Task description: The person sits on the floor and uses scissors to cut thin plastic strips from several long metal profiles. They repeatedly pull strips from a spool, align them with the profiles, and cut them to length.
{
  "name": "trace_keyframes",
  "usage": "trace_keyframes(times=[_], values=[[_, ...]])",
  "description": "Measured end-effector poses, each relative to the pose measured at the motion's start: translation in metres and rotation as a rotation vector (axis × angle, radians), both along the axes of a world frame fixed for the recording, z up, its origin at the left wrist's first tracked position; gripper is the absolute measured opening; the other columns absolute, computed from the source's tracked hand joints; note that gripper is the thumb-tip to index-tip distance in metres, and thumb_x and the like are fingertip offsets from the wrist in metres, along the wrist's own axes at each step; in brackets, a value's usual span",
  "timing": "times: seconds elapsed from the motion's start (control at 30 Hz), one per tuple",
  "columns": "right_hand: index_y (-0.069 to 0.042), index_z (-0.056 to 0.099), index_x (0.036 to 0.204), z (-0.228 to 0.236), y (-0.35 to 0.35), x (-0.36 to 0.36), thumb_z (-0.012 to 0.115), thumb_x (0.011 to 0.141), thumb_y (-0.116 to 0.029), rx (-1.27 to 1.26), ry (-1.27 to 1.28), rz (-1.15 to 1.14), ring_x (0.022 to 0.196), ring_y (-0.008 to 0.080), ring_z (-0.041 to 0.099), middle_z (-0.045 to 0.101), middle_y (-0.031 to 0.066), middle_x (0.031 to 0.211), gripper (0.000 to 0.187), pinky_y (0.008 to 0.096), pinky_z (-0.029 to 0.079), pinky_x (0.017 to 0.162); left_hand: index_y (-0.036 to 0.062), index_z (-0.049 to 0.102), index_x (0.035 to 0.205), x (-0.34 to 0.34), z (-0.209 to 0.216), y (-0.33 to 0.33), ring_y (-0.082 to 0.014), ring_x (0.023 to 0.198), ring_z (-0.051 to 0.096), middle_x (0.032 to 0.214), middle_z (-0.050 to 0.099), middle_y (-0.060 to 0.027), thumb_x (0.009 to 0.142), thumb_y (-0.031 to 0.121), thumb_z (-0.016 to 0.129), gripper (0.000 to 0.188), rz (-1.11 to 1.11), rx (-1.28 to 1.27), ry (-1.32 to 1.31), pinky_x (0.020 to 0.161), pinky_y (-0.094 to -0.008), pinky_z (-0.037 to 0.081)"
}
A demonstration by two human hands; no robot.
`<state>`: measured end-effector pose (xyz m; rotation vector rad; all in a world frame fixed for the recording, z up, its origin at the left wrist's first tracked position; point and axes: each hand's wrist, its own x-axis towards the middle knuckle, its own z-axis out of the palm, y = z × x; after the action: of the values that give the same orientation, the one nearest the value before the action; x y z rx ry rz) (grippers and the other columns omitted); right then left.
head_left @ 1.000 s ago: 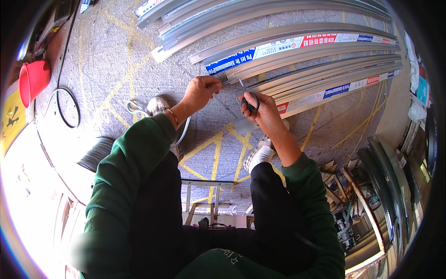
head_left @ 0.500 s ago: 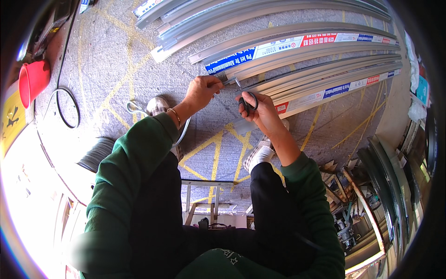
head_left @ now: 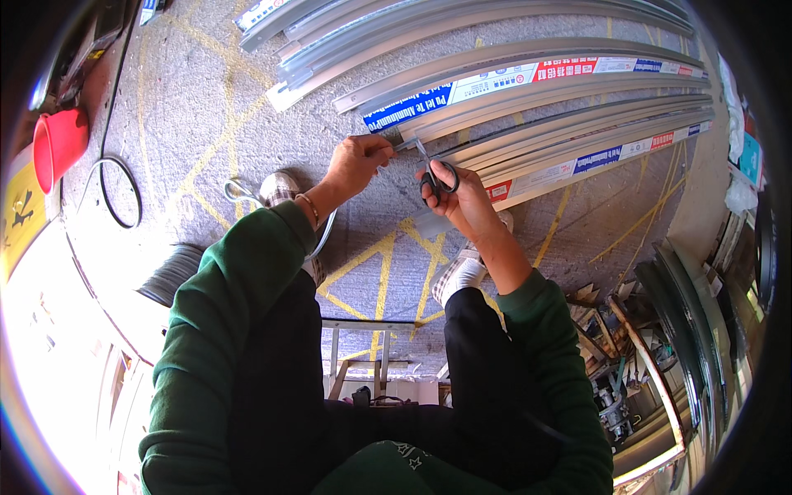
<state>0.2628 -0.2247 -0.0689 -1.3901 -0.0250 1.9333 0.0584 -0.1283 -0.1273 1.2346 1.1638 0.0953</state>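
Note:
My left hand [head_left: 356, 165] is closed in a pinch on the end of a thin grey strip [head_left: 331, 233], which looks like rubber seal. The strip runs down behind my wrist to a loop by my left shoe. Black-handled scissors [head_left: 423, 153] are in my right hand [head_left: 464, 200], fingers through the rings. Their blades point up and away, close to the tip held by my left hand. Whether the blades touch the strip is too small to tell. Just beyond both hands lie long aluminium profiles [head_left: 528, 140].
More metal profiles [head_left: 478, 25] lie farther off. A ribbed grey coil [head_left: 172, 272] sits at left, near a black cable loop [head_left: 136, 194] and a red bucket [head_left: 59, 148]. Below my hands is a metal-framed stand [head_left: 367, 325]. A rusty rack with scraps [head_left: 652, 363] stands at right.
The scissors have turned slightly, and their handle rings look farther apart. My right hand has shifted a little; my left hand stays almost in place.

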Motion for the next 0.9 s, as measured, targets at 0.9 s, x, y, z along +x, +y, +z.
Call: trace_keyframes(times=[0.9], values=[[-0.001,0.069,0.105,-0.0028,-0.0019,-0.0025,0.066,0.098,-0.033,0.008,0.011,-0.036,0.064,0.0071,0.061,0.066,0.0020,0.077,0.033,0.0170,0.045,0.055,0.0067,0.077,0.098,0.0013,-0.0029,0.0000,-0.0112,0.070,0.064,0.076,0.071,-0.0034,0.093,0.017,0.065,0.016,-0.026,0.091,0.048,0.067,-0.0284,0.052]])
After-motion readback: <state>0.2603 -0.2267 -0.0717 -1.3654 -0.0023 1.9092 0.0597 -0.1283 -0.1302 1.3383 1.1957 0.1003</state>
